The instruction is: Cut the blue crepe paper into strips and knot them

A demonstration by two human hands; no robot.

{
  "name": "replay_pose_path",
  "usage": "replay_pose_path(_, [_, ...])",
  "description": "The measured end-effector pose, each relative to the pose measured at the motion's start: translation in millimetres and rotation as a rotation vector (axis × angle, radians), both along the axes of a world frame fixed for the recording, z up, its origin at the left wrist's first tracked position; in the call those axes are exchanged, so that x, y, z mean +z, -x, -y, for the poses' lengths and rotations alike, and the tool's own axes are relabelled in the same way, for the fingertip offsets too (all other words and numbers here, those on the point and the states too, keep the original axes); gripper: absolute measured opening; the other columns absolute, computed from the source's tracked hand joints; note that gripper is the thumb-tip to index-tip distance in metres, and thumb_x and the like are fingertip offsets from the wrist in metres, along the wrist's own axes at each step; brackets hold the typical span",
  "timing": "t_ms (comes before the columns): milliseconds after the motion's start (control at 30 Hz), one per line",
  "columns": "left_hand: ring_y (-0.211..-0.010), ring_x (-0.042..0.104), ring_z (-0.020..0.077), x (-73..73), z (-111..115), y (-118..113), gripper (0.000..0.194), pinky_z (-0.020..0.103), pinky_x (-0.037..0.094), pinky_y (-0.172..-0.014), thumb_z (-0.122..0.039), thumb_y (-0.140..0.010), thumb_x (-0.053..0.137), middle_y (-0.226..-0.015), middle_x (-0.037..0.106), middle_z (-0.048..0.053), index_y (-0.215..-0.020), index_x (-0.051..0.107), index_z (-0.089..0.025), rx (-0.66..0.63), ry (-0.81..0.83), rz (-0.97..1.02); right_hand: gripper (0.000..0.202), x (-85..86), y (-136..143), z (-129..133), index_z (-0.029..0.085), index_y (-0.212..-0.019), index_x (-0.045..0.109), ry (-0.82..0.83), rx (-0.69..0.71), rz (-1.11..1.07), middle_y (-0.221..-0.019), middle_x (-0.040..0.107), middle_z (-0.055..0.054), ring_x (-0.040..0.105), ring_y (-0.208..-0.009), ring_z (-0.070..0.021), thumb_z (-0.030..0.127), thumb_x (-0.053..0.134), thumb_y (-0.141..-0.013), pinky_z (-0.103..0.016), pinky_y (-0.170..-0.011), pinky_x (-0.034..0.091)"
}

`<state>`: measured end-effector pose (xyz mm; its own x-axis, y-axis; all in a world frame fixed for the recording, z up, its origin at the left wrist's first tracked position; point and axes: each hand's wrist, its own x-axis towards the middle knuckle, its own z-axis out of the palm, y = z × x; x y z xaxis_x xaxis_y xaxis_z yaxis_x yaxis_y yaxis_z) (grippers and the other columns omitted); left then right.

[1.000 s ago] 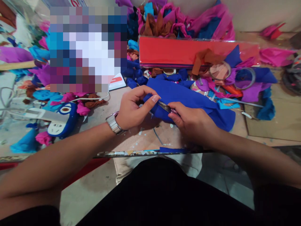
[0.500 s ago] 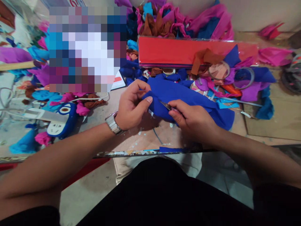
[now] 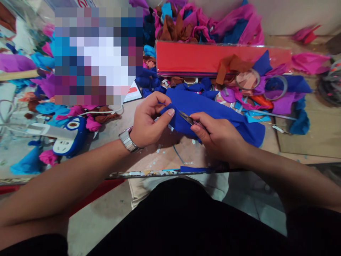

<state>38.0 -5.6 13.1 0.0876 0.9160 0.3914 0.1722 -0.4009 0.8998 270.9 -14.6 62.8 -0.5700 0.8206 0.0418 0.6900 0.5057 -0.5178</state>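
A sheet of royal-blue fabric or crepe paper (image 3: 207, 108) stretches across the table between my hands. My left hand (image 3: 153, 119) pinches its left end between thumb and fingers. In my right hand (image 3: 218, 135) is a small pair of scissors (image 3: 187, 118), with the blades pointing left over the blue sheet, near the left thumb. The blades look slightly parted. The handles are mostly hidden inside my right fist.
A long red pack in clear wrap (image 3: 191, 58) lies behind the sheet. Tape rolls (image 3: 276, 88) sit among coloured scraps at right. A blue-and-white power strip (image 3: 70, 137) with cables stands left. Cardboard (image 3: 311, 140) lies at right. Part of the upper left is pixelated.
The scissors' blades have parted slightly and sit a touch further left. My left hand keeps its pinch on the blue sheet, almost unmoved.
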Motion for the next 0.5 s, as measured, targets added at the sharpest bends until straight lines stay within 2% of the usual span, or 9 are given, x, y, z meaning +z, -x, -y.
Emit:
replay_pose_path(367, [-0.05, 0.048, 0.0115, -2.4, 1.3, -0.3, 0.028, 0.031, 0.039, -0.048, -0.052, -0.095, 0.07, -0.062, 0.055, -0.003, -0.098, 0.059, -0.026, 0.0, 0.006, -0.007, 0.031, 1.4, 0.4, -0.5, 0.021, -0.125, 0.067, -0.003, -0.018, 0.012, -0.088, 0.078, -0.004, 0.068, -0.071, -0.02, 0.037, 0.047, -0.106, -0.028, -0.063, 0.036])
replay_pose_path(500, [-0.05, 0.048, 0.0119, -2.3, 1.8, -0.4, 0.028, 0.031, 0.039, -0.048, -0.053, -0.095, 0.07, -0.062, 0.055, -0.003, -0.098, 0.059, -0.027, 0.005, 0.015, -0.002, 0.033, 0.7, 0.4, -0.3, 0.019, -0.13, 0.065, -0.003, 0.014, 0.008, -0.093, 0.079, -0.006, 0.072, -0.076, -0.0215, 0.036, 0.05, -0.106, -0.028, -0.065, 0.039])
